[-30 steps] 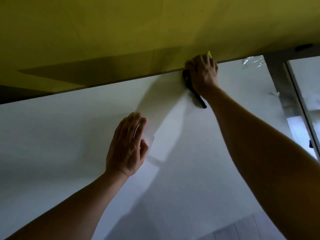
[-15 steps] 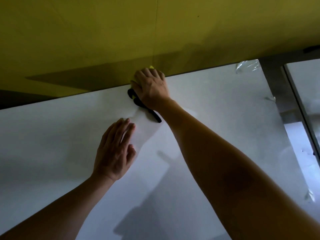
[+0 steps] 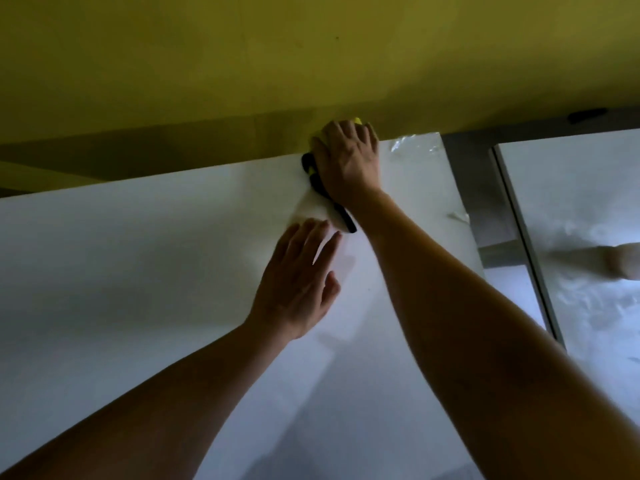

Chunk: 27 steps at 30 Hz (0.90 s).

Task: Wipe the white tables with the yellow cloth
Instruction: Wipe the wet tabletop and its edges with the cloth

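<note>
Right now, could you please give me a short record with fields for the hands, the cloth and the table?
right hand: pressed on the cloth at the table's far edge, next to the yellow wall
yellow cloth: mostly hidden under the right hand; a yellow tip shows past the fingers, a black edge at the wrist side
left hand: flat on the tabletop, fingers straight, holding nothing
white table: both hands on it
second table: to the right, across a gap

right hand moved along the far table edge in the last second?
Yes. The right hand went left along the white table's far edge, then back right toward the crumpled plastic at its corner.
</note>
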### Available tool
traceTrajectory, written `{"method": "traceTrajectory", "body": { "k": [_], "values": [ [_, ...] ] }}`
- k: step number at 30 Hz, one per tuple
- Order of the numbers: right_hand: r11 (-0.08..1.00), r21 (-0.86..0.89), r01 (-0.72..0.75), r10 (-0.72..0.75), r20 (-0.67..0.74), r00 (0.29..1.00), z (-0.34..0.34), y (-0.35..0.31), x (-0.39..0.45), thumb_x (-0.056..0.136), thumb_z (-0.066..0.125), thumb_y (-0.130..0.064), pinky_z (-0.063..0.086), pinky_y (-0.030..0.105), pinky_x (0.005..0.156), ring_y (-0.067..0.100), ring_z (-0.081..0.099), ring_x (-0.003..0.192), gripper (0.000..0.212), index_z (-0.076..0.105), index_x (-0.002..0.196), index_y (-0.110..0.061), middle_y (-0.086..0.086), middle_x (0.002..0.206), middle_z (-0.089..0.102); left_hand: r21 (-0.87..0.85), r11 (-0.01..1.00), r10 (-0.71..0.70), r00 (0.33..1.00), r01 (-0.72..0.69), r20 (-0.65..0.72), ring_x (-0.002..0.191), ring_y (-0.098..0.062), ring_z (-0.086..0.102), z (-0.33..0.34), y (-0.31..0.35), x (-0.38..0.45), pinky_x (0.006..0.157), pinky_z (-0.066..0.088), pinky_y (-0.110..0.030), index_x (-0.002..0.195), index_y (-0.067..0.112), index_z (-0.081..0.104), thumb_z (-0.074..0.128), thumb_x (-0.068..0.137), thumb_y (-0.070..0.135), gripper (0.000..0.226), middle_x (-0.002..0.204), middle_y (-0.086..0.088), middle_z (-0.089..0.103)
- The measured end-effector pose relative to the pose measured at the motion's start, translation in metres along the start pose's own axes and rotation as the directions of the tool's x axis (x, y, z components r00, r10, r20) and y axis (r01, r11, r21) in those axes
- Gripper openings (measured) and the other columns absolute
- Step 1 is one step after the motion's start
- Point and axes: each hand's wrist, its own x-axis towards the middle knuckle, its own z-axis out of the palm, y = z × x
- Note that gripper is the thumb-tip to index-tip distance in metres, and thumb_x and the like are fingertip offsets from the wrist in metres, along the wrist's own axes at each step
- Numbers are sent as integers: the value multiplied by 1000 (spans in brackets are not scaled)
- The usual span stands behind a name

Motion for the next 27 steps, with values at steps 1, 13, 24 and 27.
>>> {"method": "traceTrajectory", "body": {
  "k": [1,13,24,27],
  "values": [
    [1000,2,29,-29,3,1000,2,-5,0,97,46,-44,31,48,112,33,54,112,36,64,105,-15,10,110,62,-6,1000,3,1000,-3,-1,144,-43,43,7,9,8,123,32,-54,149,4,50,43,98,26,56,155,-23,48],
    [988,10,156,-156,151,976,-29,68,29,104,37,-49,32,38,95,26,50,116,39,59,119,-21,3,122,58,49,998,32,999,-32,-3,156,-39,29,32,49,36,124,27,-58,161,6,36,39,99,27,65,168,-17,31],
    [954,27,-300,300,-173,938,-44,122,8,102,34,-41,37,48,98,29,48,120,41,54,128,-16,6,124,56,69,997,48,997,-44,-57,156,-35,30,34,53,40,124,29,-58,159,7,39,40,98,24,63,166,-15,37],
    [890,60,-452,455,-167,875,-51,140,4,105,32,-43,38,48,94,31,48,119,44,49,134,-15,8,127,54,64,998,34,997,-30,-70,155,-35,32,35,54,42,125,28,-57,158,7,41,41,97,24,64,164,-15,39]
  ]
}}
